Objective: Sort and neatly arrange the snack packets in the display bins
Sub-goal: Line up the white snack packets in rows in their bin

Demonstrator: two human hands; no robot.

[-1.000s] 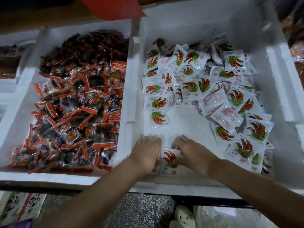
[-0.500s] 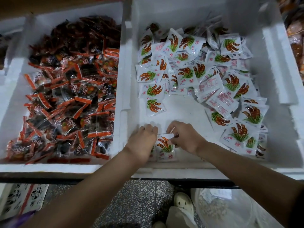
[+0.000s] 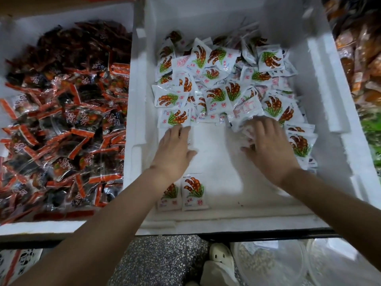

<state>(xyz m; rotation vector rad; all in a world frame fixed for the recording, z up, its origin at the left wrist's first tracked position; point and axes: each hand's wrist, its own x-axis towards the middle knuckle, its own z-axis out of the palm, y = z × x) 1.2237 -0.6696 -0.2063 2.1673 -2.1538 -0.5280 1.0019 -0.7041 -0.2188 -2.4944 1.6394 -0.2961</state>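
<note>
The white packets (image 3: 216, 96) lie in a loose heap across the far half of the foam bin (image 3: 226, 223), facing every way. Two packets (image 3: 192, 191) are already set side by side, long axes running away from the person, against the near wall at the bin's left corner. Between row and heap the bin floor is bare, so there is open room to draw packets toward the near wall and extend the row rightward.

The left hand (image 3: 174, 149) is at the heap's near-left edge, its grip apart: fingers straight, tips touching the lowest packet there. The right hand (image 3: 268, 149) lies on the heap's near-right edge with fingers spread over blurred packets; whether its grip has closed on any I cannot tell. The heap lies just ahead of both hands, and the left is nearer the started row.

The bin's high walls limit sideways sweeps. Left of the dividing wall, a neighbouring bin (image 3: 41, 228) holds red-and-dark packets (image 3: 61, 120), jumbled
</note>
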